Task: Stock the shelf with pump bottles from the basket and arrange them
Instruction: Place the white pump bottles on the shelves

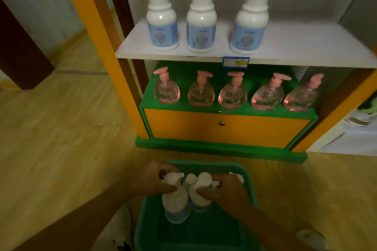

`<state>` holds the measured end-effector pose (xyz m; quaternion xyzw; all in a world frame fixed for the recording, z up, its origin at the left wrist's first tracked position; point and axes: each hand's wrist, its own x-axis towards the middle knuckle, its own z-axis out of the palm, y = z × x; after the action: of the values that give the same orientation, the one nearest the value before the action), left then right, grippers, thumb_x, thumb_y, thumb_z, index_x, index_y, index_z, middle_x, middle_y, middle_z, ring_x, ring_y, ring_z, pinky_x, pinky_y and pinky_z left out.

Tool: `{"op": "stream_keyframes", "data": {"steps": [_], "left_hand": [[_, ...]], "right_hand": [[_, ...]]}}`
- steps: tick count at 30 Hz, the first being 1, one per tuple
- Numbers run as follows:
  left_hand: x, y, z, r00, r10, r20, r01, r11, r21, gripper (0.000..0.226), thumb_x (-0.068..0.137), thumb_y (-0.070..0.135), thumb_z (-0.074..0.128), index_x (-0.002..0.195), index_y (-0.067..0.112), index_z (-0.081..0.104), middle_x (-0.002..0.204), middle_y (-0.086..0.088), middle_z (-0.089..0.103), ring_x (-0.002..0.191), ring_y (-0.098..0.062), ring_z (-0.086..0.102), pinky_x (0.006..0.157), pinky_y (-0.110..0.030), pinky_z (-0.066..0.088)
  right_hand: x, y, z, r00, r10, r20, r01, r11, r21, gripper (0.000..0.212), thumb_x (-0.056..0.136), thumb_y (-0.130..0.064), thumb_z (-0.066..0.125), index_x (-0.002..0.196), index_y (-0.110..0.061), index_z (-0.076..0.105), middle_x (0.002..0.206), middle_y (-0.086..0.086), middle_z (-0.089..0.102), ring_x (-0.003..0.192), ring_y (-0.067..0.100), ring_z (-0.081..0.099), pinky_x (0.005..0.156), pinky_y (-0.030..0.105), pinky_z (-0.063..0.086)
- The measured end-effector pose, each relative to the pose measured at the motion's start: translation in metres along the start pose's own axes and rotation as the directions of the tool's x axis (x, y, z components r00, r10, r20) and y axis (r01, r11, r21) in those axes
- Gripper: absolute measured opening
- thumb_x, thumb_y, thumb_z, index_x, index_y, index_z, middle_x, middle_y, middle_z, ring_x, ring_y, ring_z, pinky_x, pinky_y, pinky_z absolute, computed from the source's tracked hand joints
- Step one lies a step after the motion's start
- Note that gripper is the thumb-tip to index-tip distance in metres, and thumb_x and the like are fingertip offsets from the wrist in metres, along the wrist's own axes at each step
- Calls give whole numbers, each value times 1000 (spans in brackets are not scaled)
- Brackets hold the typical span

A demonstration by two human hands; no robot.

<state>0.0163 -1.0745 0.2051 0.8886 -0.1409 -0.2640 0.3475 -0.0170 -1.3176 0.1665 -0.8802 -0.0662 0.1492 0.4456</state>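
A green basket [145, 228] sits on the floor in front of the shelf unit and holds white pump bottles. My left hand [152, 179] grips the pump neck of the left white bottle [175, 206]. My right hand [226, 189] grips the neck of the bottle beside it [201, 195]. More white pump tops show between and behind my hands. Three white pump bottles with blue labels [201, 24] stand in a row on the white upper shelf [306, 47]. Several pink pump bottles [232, 93] line the green lower shelf [183, 106].
The right part of the upper shelf holds nothing. An orange drawer front with a small knob [222, 122] sits below the pink bottles. Orange posts [95, 26] frame the unit. Wooden floor [61, 138] spreads to the left. A blue price tag [236, 61] hangs on the shelf edge.
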Motion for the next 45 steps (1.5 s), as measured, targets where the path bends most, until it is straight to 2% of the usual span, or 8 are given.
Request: {"op": "stream_keyframes", "data": {"steps": [5, 11, 15, 18, 23, 27, 36, 45], "left_hand": [[0, 62, -43, 971, 92, -219, -155, 944, -291, 35, 72, 7, 76, 104, 19, 68, 104, 8, 71, 95, -6, 66, 76, -21, 55], [5, 135, -87, 900, 137, -414, -329, 836, -438, 35, 76, -5, 68, 99, 22, 66, 85, 19, 74, 82, 2, 68, 69, -12, 54], [12, 179, -107, 831, 220, -511, -443, 816, -370, 33, 82, 1, 62, 97, 30, 64, 84, 26, 72, 84, 7, 67, 67, -9, 53], [19, 203, -118, 790, 258, -557, -480, 825, -299, 32, 86, 6, 60, 98, 35, 62, 93, 15, 72, 91, 3, 66, 73, -12, 54], [28, 220, -123, 763, 308, -569, -526, 806, -270, 30, 89, 8, 56, 101, 35, 62, 113, 4, 67, 103, -10, 64, 80, -17, 54], [33, 221, -122, 762, 313, -567, -524, 812, -258, 30, 89, 6, 54, 101, 33, 61, 109, 11, 65, 94, 5, 64, 70, -6, 50], [37, 210, -124, 789, 264, -555, -490, 814, -311, 30, 88, 3, 54, 111, 21, 61, 104, 7, 67, 86, 8, 65, 66, -8, 51], [42, 199, -122, 817, 249, -521, -453, 836, -309, 28, 86, 9, 57, 105, 29, 62, 97, 20, 71, 94, 1, 66, 72, -12, 53]], "right_hand": [[2, -42, -72, 986, -57, -154, 75, 991, 111, 30, 70, -43, 76, 99, -34, 69, 90, -19, 71, 83, -7, 65, 69, 18, 55], [1, -95, -160, 927, -187, -325, 244, 959, 146, 31, 66, -42, 75, 95, -32, 72, 90, -17, 74, 84, -2, 68, 68, 19, 55], [5, -128, -212, 861, -239, -450, 304, 950, 76, 42, 59, -54, 72, 91, -27, 72, 82, -2, 74, 78, 14, 69, 68, 30, 58], [14, -151, -258, 783, -256, -566, 347, 936, 57, 31, 64, -48, 76, 79, -22, 71, 72, -7, 72, 71, 9, 68, 66, 32, 57], [42, -171, -322, 680, -238, -693, 377, 925, 52, 34, 69, -40, 78, 96, -20, 72, 88, 1, 72, 87, 18, 69, 81, 45, 58], [67, -171, -348, 675, -182, -715, 321, 945, 63, 38, 70, -37, 79, 100, -17, 70, 85, -4, 67, 86, 17, 66, 85, 44, 56], [98, -158, -371, 750, -158, -642, 252, 966, 57, 30, 74, -29, 77, 99, -16, 68, 83, -4, 65, 90, 19, 65, 88, 42, 55], [102, -150, -368, 795, -198, -573, 278, 959, 54, 45, 76, -30, 75, 117, -18, 61, 95, -9, 63, 99, 16, 61, 85, 30, 50]]}}
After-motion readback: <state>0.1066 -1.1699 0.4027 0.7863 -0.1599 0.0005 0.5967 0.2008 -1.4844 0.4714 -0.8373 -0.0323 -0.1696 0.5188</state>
